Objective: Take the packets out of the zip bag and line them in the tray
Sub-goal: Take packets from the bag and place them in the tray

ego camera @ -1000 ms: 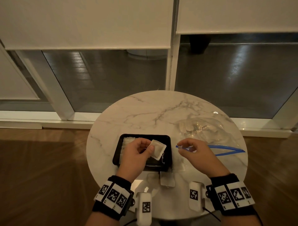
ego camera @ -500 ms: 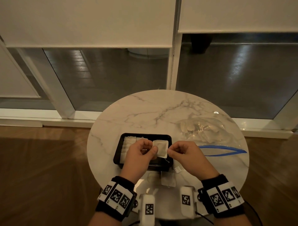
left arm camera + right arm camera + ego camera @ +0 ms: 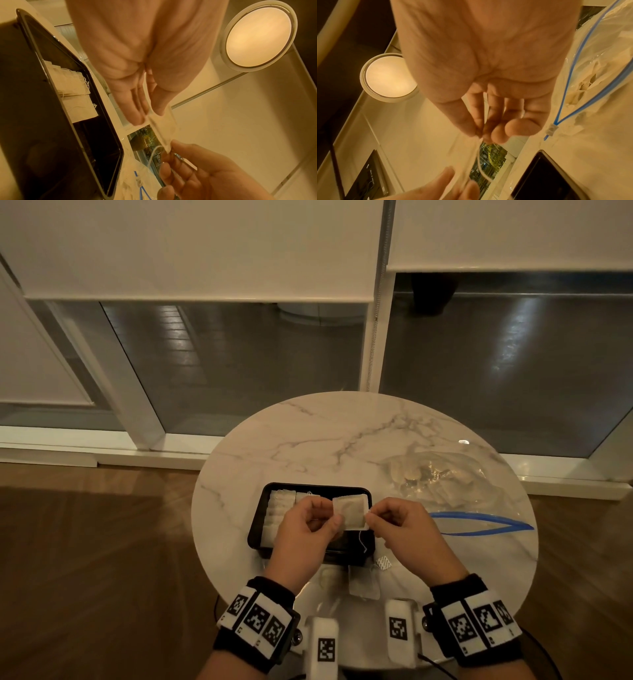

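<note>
A black tray [image 3: 257, 515] sits on the round marble table [image 3: 308, 440], with several white packets [image 3: 279, 503] lined along its left side. Above the tray's right half, my left hand [image 3: 308, 525] pinches the left edge of a white packet [image 3: 351, 511] with a loose string. My right hand [image 3: 397, 525] pinches its right edge. In the left wrist view the packet [image 3: 163, 124] stretches between the left hand's fingertips [image 3: 137, 116] and the right hand [image 3: 188, 169]. A clear zip bag [image 3: 445, 484] with a blue zip lies open at the right, more packets inside.
Two more packets [image 3: 364, 580] and a small sachet [image 3: 383, 563] lie on the table in front of the tray, near the table's front edge. Behind the table are a window frame and lowered blinds. Wooden floor surrounds the table.
My right hand left the zip bag's blue edge and moved left to the packet, taking its right edge. The left hand kept the packet above the tray.
</note>
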Available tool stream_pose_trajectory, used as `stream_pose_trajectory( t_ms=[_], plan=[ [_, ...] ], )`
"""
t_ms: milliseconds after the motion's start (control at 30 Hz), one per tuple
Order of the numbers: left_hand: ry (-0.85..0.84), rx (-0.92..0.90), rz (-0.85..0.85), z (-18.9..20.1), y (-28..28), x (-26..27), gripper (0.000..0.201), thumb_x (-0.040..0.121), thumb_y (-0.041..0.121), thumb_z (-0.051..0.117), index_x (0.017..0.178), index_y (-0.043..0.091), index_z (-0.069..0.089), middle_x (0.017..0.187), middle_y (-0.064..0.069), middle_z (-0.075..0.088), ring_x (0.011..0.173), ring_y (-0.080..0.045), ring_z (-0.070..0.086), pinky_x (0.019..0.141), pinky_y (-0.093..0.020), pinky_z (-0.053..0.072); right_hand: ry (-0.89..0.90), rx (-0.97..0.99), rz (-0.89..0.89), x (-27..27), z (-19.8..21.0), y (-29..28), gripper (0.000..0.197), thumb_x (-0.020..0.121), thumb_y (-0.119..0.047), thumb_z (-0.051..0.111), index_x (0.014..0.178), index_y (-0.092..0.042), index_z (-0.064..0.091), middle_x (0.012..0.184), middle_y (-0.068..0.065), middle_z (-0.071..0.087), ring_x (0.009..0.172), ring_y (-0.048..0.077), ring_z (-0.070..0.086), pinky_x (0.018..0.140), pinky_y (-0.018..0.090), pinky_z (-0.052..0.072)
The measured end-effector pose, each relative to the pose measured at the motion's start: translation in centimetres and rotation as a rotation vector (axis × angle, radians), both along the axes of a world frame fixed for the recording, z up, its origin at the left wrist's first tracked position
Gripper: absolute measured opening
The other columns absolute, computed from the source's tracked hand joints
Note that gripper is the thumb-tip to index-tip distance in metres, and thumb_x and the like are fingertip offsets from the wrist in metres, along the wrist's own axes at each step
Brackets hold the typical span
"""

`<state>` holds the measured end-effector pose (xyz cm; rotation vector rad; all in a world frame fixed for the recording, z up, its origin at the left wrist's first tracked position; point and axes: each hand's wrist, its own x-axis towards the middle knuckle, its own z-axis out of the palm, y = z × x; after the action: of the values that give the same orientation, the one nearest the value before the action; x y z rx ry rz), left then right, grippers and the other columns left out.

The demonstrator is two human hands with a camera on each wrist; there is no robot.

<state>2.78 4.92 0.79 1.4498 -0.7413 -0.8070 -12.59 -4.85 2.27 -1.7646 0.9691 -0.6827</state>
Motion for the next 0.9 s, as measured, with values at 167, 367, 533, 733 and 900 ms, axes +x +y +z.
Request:
stream_pose_trajectory(
  t_ms=[167,367,533,733,900],
  plan=[
    [-0.148,0.041,0.091,-0.3,0.2,0.8,0.024,0.095,0.019,0.069,0.115,0.031,0.064,0.115,0.011,0.067,0.107,-0.002,0.065,0.092,-0.022,0.055,0.178,-0.259,-0.169,-0.3,-0.3,-0.5,0.018,0.096,-0.017,0.060,0.078,-0.022,0.062,0.074,-0.005,0.063,0.070,0.010,0.059,0.063,0.022,0.046],
    [-0.410,0.087,-0.172,-0.5,0.4,0.9,0.040,0.096,0.024,0.066,0.133,0.039,0.060,0.124,0.025,0.058,0.115,0.011,0.053,0.099,-0.015,0.047,0.354,-0.410,0.220,0.6,-0.8,0.3,0.015,0.095,-0.024,0.057,0.082,-0.033,0.056,0.084,-0.014,0.056,0.082,0.002,0.053,0.074,0.027,0.048],
    [-0.469,0.116,-0.185,-1.0,0.4,0.9,0.014,0.096,0.022,0.066,0.103,0.033,0.072,0.097,0.015,0.072,0.095,0.001,0.065,0.088,-0.029,0.057,0.278,-0.423,0.207,1.2,-1.2,0.6,0.013,0.097,-0.030,0.054,0.087,-0.039,0.051,0.088,-0.015,0.054,0.085,0.002,0.053,0.074,0.026,0.049],
    [-0.301,0.060,-0.054,-1.6,0.2,1.7,0.014,0.095,0.016,0.067,0.100,0.027,0.073,0.092,0.006,0.076,0.091,-0.012,0.071,0.088,-0.044,0.059,0.015,-0.014,0.144,2.0,-1.1,1.2,0.011,0.088,-0.022,0.073,0.097,-0.027,0.069,0.081,-0.006,0.071,0.074,0.002,0.066,0.065,0.017,0.049],
    [-0.201,0.026,0.007,-1.8,0.1,2.1,0.013,0.095,0.011,0.068,0.101,0.020,0.074,0.092,0.001,0.077,0.092,-0.016,0.073,0.088,-0.046,0.059,-0.044,0.052,0.121,3.7,-1.7,0.9,0.008,0.090,-0.015,0.070,0.085,-0.020,0.070,0.077,-0.004,0.072,0.072,0.005,0.068,0.061,0.017,0.050]
  ],
)
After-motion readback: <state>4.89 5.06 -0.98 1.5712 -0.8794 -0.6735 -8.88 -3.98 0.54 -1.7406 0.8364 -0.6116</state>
